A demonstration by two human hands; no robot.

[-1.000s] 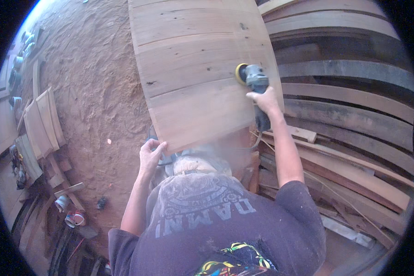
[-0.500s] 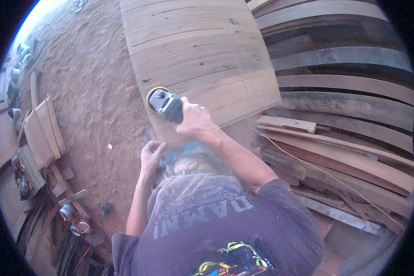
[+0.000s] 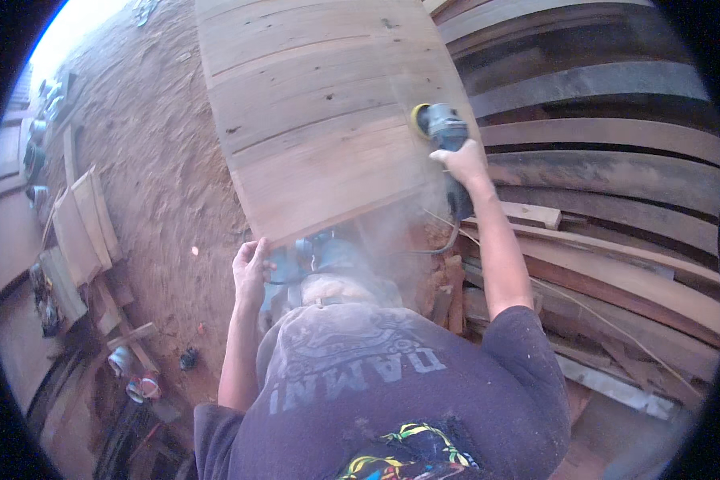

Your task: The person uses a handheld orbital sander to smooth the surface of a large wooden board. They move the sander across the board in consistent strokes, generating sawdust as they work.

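A wide panel of joined wooden boards [image 3: 328,172] stretches away in front of me, with dark knots and seams across it. My right hand [image 3: 466,162] is closed around the body of a grey angle grinder [image 3: 446,126], whose yellow-rimmed disc [image 3: 419,120] lies on the panel near its right edge. Pale dust hangs below the tool. At the near left corner of the panel, my left hand [image 3: 250,268] has its thumb and curled fingers closed on the edge. The undersides of those fingers are hidden.
Long stacked planks [image 3: 608,132] fill the right side, with a thin cord [image 3: 592,308] lying across the lower ones. Reddish bare ground [image 3: 152,160] runs along the left. Offcuts [image 3: 84,228] and several small containers [image 3: 120,362] lie at the far left.
My right hand has swept the angle grinder from the panel's near left area across to its right edge. More dust is in the air. My left hand stays at the near left corner.
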